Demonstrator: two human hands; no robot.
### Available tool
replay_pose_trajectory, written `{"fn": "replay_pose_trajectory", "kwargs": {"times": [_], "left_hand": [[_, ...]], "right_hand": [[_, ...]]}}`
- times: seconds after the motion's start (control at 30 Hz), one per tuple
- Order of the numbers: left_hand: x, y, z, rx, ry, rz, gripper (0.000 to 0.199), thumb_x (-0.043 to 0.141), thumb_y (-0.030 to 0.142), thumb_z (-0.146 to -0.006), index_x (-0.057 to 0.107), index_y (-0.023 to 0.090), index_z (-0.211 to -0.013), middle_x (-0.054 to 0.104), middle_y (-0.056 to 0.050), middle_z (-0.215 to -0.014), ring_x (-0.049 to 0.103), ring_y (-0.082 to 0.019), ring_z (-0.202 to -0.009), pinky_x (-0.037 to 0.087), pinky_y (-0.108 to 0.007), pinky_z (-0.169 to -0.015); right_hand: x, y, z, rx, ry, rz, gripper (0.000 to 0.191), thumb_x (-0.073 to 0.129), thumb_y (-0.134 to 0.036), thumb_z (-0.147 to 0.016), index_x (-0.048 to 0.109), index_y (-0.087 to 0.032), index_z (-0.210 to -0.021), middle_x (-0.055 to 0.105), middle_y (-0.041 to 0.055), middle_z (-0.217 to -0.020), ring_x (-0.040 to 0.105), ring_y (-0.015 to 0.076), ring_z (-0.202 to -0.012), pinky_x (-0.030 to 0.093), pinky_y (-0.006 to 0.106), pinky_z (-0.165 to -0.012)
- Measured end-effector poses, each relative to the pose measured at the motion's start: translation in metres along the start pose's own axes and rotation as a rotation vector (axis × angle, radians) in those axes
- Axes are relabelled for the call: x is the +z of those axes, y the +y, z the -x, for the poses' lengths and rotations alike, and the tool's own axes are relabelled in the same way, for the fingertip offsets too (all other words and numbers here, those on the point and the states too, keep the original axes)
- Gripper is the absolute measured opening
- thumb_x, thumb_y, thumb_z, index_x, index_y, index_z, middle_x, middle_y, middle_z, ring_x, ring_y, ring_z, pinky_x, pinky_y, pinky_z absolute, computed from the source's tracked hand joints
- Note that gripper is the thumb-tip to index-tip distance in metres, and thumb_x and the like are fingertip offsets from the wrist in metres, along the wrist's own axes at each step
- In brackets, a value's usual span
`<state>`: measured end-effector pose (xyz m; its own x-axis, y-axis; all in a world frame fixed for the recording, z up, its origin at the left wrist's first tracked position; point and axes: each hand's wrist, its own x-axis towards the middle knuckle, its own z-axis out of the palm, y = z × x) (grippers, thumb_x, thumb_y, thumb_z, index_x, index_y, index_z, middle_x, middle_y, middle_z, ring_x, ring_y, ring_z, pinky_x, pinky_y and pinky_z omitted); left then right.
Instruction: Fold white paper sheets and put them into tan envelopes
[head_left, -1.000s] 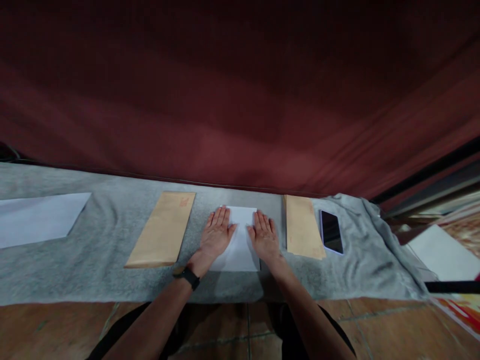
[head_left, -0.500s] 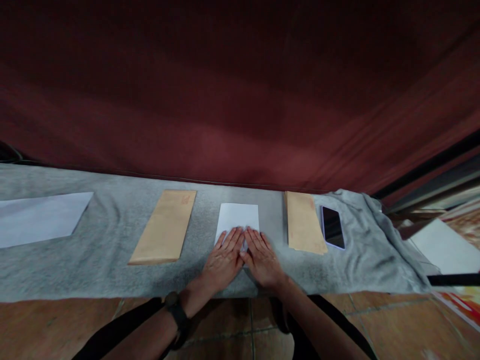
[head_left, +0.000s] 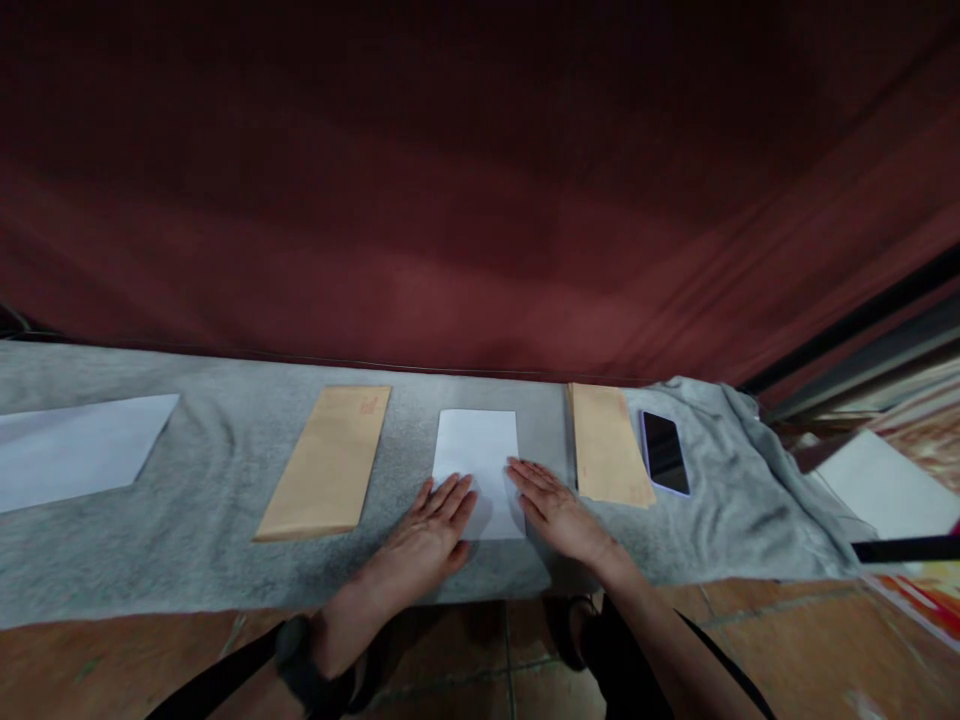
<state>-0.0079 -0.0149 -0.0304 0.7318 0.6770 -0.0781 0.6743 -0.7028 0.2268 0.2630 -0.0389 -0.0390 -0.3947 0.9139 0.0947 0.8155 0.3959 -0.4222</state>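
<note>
A white sheet of paper [head_left: 480, 450], which looks folded, lies flat on the grey cloth [head_left: 217, 560] in front of me. My left hand [head_left: 431, 530] rests with fingers outstretched on its lower left part. On the right edge of the paper lie the fingertips of my right hand [head_left: 551, 505], also stretched out flat. Neither hand grips anything. To the left is a brown envelope [head_left: 330, 460], placed at a slant. A stack of brown envelopes [head_left: 609, 445] lies to the right, just beyond my right hand.
A phone [head_left: 664, 453] with a dark screen lies right of the envelope stack. White paper sheets [head_left: 75, 450] are at the far left. Behind the cloth-covered surface hangs a dark red curtain [head_left: 450, 250]. Another white sheet [head_left: 889, 485] shows at the right, beyond the cloth.
My hands, side by side on the paper before, have moved apart, the left one left and the right one right. More of the white paper shows between them.
</note>
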Motion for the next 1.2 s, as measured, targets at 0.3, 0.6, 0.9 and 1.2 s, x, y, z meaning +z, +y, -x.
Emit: {"fn": "replay_pose_trajectory", "kwargs": {"times": [0.3, 0.6, 0.9, 1.2], "left_hand": [[-0.019, -0.009, -0.008, -0.144, 0.141, 0.182, 0.046, 0.05, 0.011, -0.085, 0.069, 0.021, -0.125, 0.07, -0.01, -0.134, 0.064, -0.025, -0.125, 0.047, -0.042, -0.11], [-0.019, -0.042, -0.038, -0.502, 0.445, 0.779, 0.031, 0.064, 0.039, -0.081, 0.073, 0.021, -0.104, 0.078, -0.002, -0.088, 0.071, -0.021, -0.077, 0.054, -0.03, -0.07], [-0.019, -0.044, -0.048, -0.564, 0.416, 0.647, 0.019, 0.055, 0.035, -0.088, 0.067, 0.02, -0.085, 0.072, -0.001, -0.074, 0.065, -0.018, -0.069, 0.046, -0.027, -0.065], [-0.02, -0.042, -0.051, -0.637, 0.367, 0.537, 0.032, 0.056, 0.029, -0.089, 0.066, 0.019, -0.118, 0.077, -0.006, -0.093, 0.071, -0.023, -0.081, 0.049, -0.03, -0.07]], "right_hand": [[-0.015, 0.003, 0.004, -0.002, -0.007, -0.102, 0.068, 0.046, -0.002, -0.087, 0.05, -0.026, -0.15, 0.047, 0.0016, -0.158, 0.041, 0.0163, -0.148, 0.035, 0.042, -0.124], [-0.005, -0.001, -0.023, 0.154, 0.146, -0.224, 0.033, 0.05, -0.02, -0.1, 0.072, -0.026, -0.125, 0.071, 0.0032, -0.131, 0.064, 0.02, -0.124, 0.049, 0.038, -0.111], [0.006, 0.004, -0.046, 0.362, 0.262, -0.287, 0.026, 0.052, -0.029, -0.099, 0.077, -0.021, -0.095, 0.078, 0.0043, -0.095, 0.072, 0.0208, -0.09, 0.055, 0.03, -0.081], [0.011, -0.003, -0.05, 0.469, 0.265, -0.119, 0.022, 0.055, -0.029, -0.097, 0.073, -0.022, -0.088, 0.077, 0.004, -0.085, 0.07, 0.0198, -0.076, 0.048, 0.027, -0.071]]}}
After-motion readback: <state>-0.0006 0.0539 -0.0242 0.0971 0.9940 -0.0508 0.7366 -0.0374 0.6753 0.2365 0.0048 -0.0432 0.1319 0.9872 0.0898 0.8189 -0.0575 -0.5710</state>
